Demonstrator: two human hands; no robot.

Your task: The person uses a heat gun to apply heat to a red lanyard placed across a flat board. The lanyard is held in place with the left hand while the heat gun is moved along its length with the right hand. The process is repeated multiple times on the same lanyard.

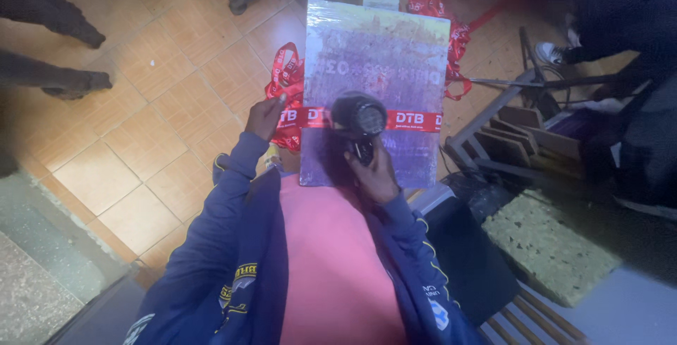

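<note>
Plastic-wrapped flat rectangular package (374,70), purplish and shiny under its clear film, rests upright against the person's lap and leans away over the tiled floor, its lower edge at the pink shirt. A red ribbon band (412,120) with white lettering crosses it horizontally just below the middle. The right hand (374,172) is clamped around the handle of a black hair-dryer-shaped heat tool (358,118), whose round dark body sits against the front of the package, right on the ribbon line; the nozzle is hard to make out in the blur. The left hand (264,116) grips the package's left edge where the ribbon wraps round, fingers closed on it, thumb side hidden behind the film. Both arms wear dark blue jacket sleeves with yellow piping.

Beyond the left edge a loose heap of red ribbon (285,77) lies on the orange-brown floor tiles (141,133), and more of it trails past the package's top right corner. To the right stand grey metal frames and brown wooden slats (529,137), perhaps furniture parts, beside a speckled greenish foam slab (546,246). At the far left, two dark shoes of another person (74,56) are cut off by the frame; a dark-clothed figure (613,14) crouches at the upper right.
</note>
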